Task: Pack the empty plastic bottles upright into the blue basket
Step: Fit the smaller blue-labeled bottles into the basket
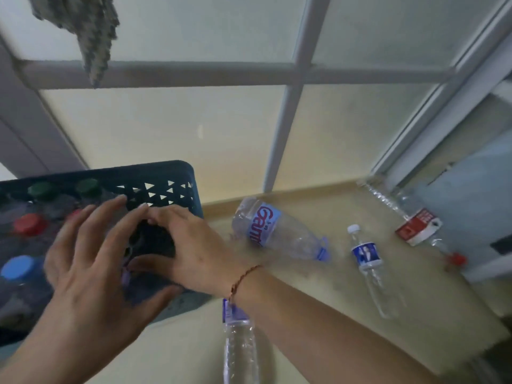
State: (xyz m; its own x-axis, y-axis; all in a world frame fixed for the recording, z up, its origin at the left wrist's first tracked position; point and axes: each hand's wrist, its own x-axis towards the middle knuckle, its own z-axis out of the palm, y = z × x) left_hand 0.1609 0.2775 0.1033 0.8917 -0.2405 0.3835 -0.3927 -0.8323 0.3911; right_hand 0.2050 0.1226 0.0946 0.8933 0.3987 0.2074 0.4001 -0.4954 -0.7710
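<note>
One head-worn view looks steeply down and forward, close over both hands, blue basket [166,173] and frosted window [194,128].

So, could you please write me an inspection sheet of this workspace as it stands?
Surface: beige floor, bare between the bottles.
Job's things: blue basket at left holds capped bottles, among them green caps, a red cap and a blue cap. Four bottles lie outside it: a wide labelled bottle, a slim white-capped bottle, a red-labelled bottle and a clear bottle near the wrist.
Clutter: nothing seen.
Grippers: left hand and right hand are over the basket's right end; grip too blurred to judge.
Cables: nothing seen.
Surroundings: frosted window; patterned cloth hanging.
</note>
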